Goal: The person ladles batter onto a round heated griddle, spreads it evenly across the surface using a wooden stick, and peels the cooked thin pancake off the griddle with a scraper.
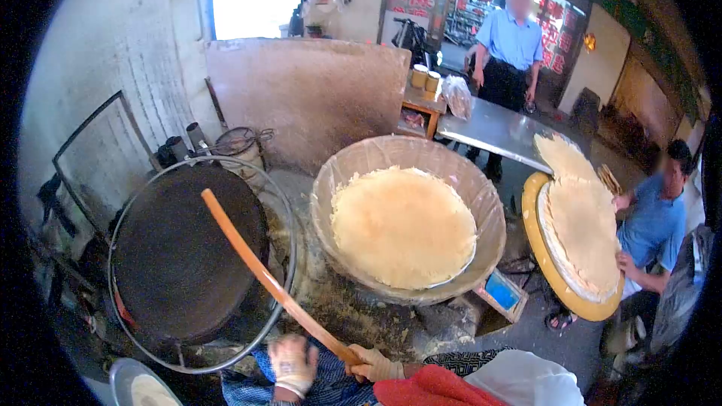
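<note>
A long, slightly curved wooden stick [274,286] slants up and left from my right hand [372,365], whose fingers are wrapped round its lower end. The stick's far end hangs over a large round black griddle [188,256] with a metal ring [292,256] around it. My left hand [292,365] is in front of my blue patterned clothing [256,380], close to the griddle's near edge. Motion smears its fingers, and I see nothing held in it. Both hands have pale coverings at the wrist or palm.
A wide basket [485,210] holds a stack of thin round pancakes [402,225]. At right, a seated person [654,218] touches more flatbreads [583,218] on a yellow round board [535,256]. Another person [511,45] stands behind a metal table [496,131]. A bowl [124,380] is at lower left.
</note>
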### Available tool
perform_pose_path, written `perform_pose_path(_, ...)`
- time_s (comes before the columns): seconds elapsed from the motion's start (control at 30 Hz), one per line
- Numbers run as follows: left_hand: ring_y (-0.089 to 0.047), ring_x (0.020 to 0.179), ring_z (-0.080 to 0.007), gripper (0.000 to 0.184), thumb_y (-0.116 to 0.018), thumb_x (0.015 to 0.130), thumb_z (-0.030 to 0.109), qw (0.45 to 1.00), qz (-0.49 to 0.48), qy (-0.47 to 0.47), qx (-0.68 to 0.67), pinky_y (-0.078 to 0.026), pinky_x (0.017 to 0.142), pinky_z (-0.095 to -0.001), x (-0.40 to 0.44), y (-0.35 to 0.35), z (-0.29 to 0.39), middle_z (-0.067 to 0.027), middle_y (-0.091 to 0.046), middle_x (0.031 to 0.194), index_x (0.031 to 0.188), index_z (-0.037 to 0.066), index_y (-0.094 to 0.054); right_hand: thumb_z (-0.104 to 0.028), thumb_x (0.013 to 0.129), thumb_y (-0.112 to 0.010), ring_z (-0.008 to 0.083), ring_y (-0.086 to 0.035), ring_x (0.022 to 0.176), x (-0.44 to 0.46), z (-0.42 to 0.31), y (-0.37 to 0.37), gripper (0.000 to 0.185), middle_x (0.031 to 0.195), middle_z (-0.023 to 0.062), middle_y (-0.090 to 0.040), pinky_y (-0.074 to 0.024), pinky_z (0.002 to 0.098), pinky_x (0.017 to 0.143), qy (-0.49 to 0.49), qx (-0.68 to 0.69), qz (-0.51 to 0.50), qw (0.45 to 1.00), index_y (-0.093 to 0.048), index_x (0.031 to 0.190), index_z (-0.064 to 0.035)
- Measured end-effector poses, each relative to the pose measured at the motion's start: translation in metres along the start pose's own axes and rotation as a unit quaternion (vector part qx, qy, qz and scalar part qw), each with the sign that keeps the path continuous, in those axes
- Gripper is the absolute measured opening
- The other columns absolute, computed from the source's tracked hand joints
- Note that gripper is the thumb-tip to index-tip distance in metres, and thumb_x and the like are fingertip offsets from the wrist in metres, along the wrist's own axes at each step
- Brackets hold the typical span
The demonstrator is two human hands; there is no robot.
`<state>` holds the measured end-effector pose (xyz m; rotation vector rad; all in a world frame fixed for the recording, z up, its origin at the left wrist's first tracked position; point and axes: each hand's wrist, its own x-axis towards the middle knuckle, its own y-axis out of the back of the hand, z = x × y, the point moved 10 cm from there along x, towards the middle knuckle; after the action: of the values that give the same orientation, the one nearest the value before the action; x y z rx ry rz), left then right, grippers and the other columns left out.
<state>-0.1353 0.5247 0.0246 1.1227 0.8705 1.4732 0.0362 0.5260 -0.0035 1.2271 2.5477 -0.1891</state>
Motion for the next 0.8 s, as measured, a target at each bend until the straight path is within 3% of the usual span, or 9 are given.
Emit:
perform_pose_path(0.03,-0.046,0.118,-0.0355,0.048,-0.065,0.083,0.042,0.995,-0.065,-0.026,-0.073,-0.026,0.106,-0.0552,-0.009,-0.013,0.013,-0.0194,-0.052,0.122,0.112,0.004,-0.059,-0.013,0.088,-0.060,0.0103,-0.057,0.060,-0.003,-0.002,-0.002,0.031,0.076,0.0027,-0.062,-0.0448,0.0277,0.054,0.010,-0.001,-0.011,1.000,-0.053,0.118,-0.0052)
perform_pose_path(0.07,-0.056,0.105,-0.0320,0.040,-0.066,0.086,0.034,0.997,-0.023,-0.054,-0.054,-0.040,0.098,-0.0506,-0.019,0.020,0.032,-0.0201,-0.058,0.111,0.108,0.001,-0.060,-0.014,0.088,-0.059,0.0103,-0.056,0.058,-0.003,0.004,-0.003,0.024,0.075,0.0023,-0.062,-0.0445,0.0272,0.053,0.017,-0.031,-0.017,0.999,-0.055,0.110,-0.0046)
perform_pose_path(0.17,-0.058,0.103,-0.0364,0.034,-0.064,0.089,0.029,0.993,0.030,0.008,-0.116,-0.045,0.092,-0.0445,-0.050,0.079,0.014,-0.0168,-0.063,0.109,0.112,0.005,-0.064,-0.013,0.087,-0.059,0.0107,-0.055,0.056,0.001,0.015,-0.011,0.017,0.073,0.0015,-0.061,-0.0439,0.0273,0.052,0.096,-0.095,-0.021,0.991,-0.056,0.101,-0.0039)
perform_pose_path(0.3,-0.062,0.096,-0.0299,0.025,-0.061,0.095,0.023,0.930,0.104,0.245,-0.252,-0.048,0.088,-0.0362,-0.147,0.137,-0.091,-0.0166,-0.066,0.103,0.109,0.002,-0.065,-0.007,0.082,-0.061,0.0123,-0.054,0.053,-0.001,0.002,-0.034,0.015,0.071,0.0031,-0.059,-0.0434,0.0278,0.049,-0.031,-0.008,-0.044,0.999,-0.056,0.096,-0.0047)
perform_pose_path(0.43,-0.063,0.082,-0.0316,0.031,-0.058,0.097,0.030,0.883,0.221,0.357,-0.209,-0.051,0.078,-0.0368,-0.284,0.161,-0.192,-0.0133,-0.069,0.089,0.100,0.001,-0.067,-0.004,0.078,-0.063,0.0133,-0.054,0.053,0.010,0.017,-0.053,0.020,0.071,0.0049,-0.059,-0.0442,0.0282,0.047,-0.043,0.112,-0.041,0.992,-0.056,0.096,-0.0064)
perform_pose_path(0.47,-0.061,0.070,-0.0338,0.040,-0.053,0.098,0.038,0.892,0.245,0.377,0.049,-0.051,0.069,-0.0411,-0.313,0.179,-0.196,-0.0151,-0.067,0.078,0.090,0.001,-0.068,-0.005,0.078,-0.064,0.0133,-0.055,0.054,0.010,0.008,-0.056,0.019,0.071,0.0045,-0.059,-0.0452,0.0284,0.047,-0.046,0.108,-0.034,0.993,-0.056,0.096,-0.0062)
perform_pose_path(0.63,-0.057,0.065,-0.0287,0.032,-0.054,0.097,0.032,0.812,0.274,0.515,0.024,-0.048,0.062,-0.0371,-0.396,0.188,-0.284,-0.0122,-0.063,0.075,0.090,0.003,-0.064,-0.009,0.083,-0.065,0.0141,-0.050,0.047,0.014,0.009,-0.081,0.019,0.069,0.0047,-0.058,-0.0405,0.0289,0.042,-0.040,0.181,-0.049,0.981,-0.056,0.100,-0.0082)
perform_pose_path(0.67,-0.057,0.064,-0.0276,0.030,-0.054,0.097,0.031,0.802,0.263,0.537,0.007,-0.048,0.061,-0.0363,-0.402,0.180,-0.304,-0.0117,-0.062,0.074,0.090,0.003,-0.063,-0.009,0.084,-0.065,0.0144,-0.051,0.049,0.008,0.014,-0.085,0.016,0.070,0.0051,-0.059,-0.0406,0.0292,0.042,-0.126,0.173,-0.021,0.977,-0.057,0.098,-0.0073)
perform_pose_path(0.8,-0.054,0.060,-0.0235,0.024,-0.054,0.097,0.027,0.768,0.243,0.585,-0.089,-0.046,0.055,-0.0331,-0.425,0.142,-0.374,-0.0094,-0.059,0.072,0.090,0.004,-0.059,-0.007,0.082,-0.066,0.0161,-0.054,0.052,0.022,0.020,-0.091,0.013,0.072,0.0056,-0.060,-0.0438,0.0306,0.047,-0.041,0.126,-0.052,0.990,-0.059,0.092,-0.0059)
